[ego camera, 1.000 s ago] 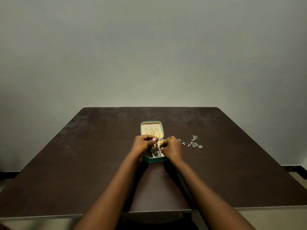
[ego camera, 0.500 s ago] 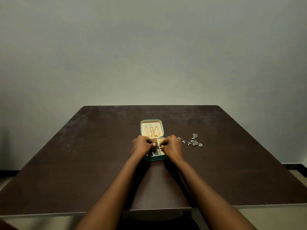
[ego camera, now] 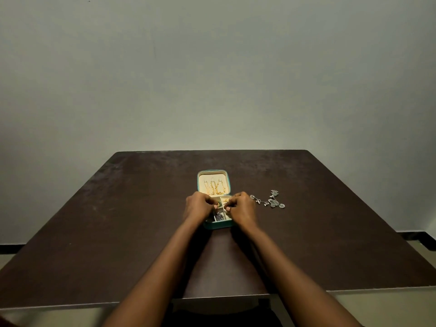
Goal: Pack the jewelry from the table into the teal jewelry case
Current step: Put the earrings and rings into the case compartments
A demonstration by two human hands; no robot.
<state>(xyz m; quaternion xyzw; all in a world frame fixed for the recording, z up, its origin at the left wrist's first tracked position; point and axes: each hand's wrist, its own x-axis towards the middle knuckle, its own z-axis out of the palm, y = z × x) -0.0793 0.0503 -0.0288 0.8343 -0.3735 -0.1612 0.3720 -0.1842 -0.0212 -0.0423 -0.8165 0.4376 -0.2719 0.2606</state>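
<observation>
Both hands have dropped since the earlier frame: left hand and right hand now sit low on the tray of the teal jewelry case, mid-table. Fingers curled, tips close over the middle compartments; we cannot tell if they pinch anything. Silver necklace lies on the table, right of the case. We judge it light, limp and tangle-prone: pinch the chain, gather it.

Open teal jewelry case mid-table, silver necklace lying to its right

The left hand and right hand have dropped lower, their fingertips now down in the teal jewelry case's compartments.
</observation>
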